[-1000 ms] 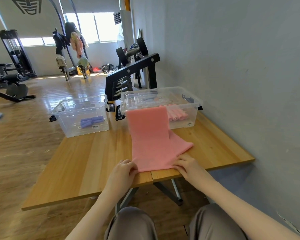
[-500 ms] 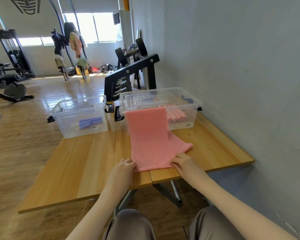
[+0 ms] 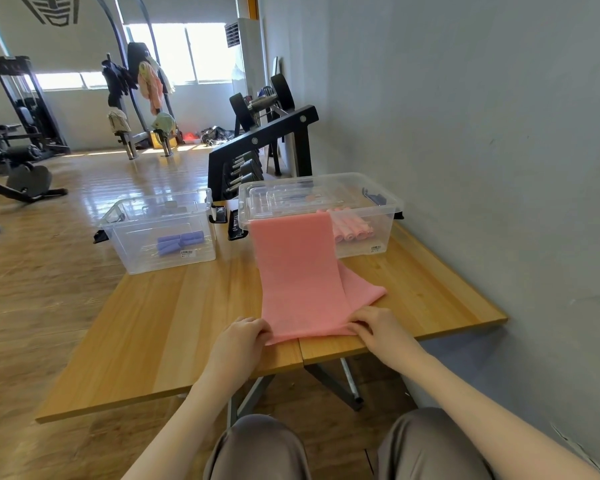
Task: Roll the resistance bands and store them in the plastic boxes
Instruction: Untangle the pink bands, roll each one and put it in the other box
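Head view: both hands, left (image 3: 240,344) and right (image 3: 381,332), pinching pink band's (image 3: 300,275) near edge by table (image 3: 160,327) front.

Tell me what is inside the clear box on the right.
Through the right box's clear wall, several rolled pink bands lie side by side. The flat pink band draped over its front rim covers the left part, so anything behind it cannot be seen.

free: bare table (image 3: 174,327) left | blocked: two boxes (image 3: 160,230) far edge, wall (image 3: 482,133) right
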